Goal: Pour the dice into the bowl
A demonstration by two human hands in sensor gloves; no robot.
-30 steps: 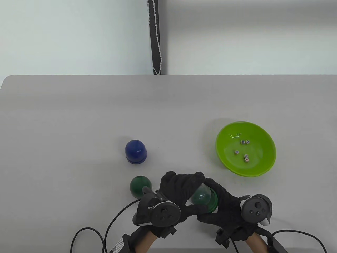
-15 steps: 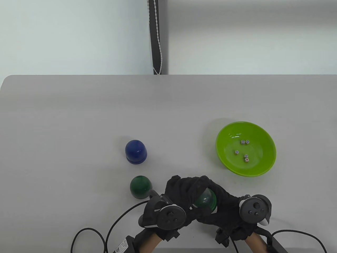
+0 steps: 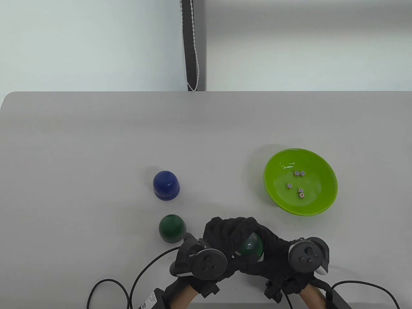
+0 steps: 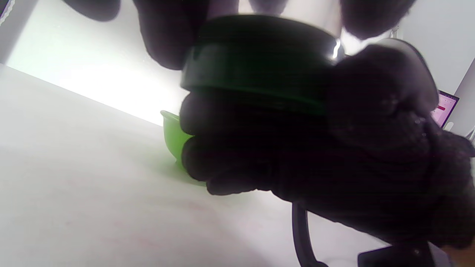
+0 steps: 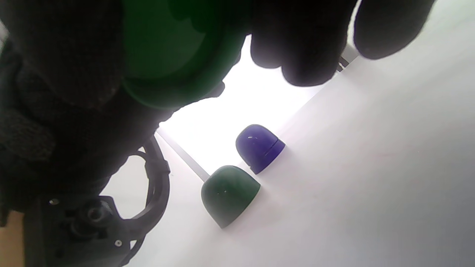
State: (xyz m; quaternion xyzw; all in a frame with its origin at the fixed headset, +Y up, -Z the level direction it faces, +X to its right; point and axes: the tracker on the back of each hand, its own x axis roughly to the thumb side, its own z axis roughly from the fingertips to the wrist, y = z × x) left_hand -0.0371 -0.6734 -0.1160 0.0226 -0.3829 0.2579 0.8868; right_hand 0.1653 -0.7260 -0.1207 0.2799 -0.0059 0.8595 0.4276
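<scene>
Grey tabletop (image 3: pixel 96 135), pale wall (image 3: pixel 80 42) behind, left hand (image 3: pixel 219 239) and right hand (image 3: pixel 273 254) gripping green dice cup (image 3: pixel 249 246).

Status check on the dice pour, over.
Both hands, left hand and right hand, grip the green dice cup. Green bowl holds five dice. Path clear.

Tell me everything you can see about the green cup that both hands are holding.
The held green cup is a glossy, translucent dark green dome that looks like plastic, with a wider ring around its base. It is off the table, near the front edge, between the dark green cup and the bowl. The left hand wraps over its domed top and the right hand grips the ringed base from the side. Whether dice are inside cannot be seen.
</scene>
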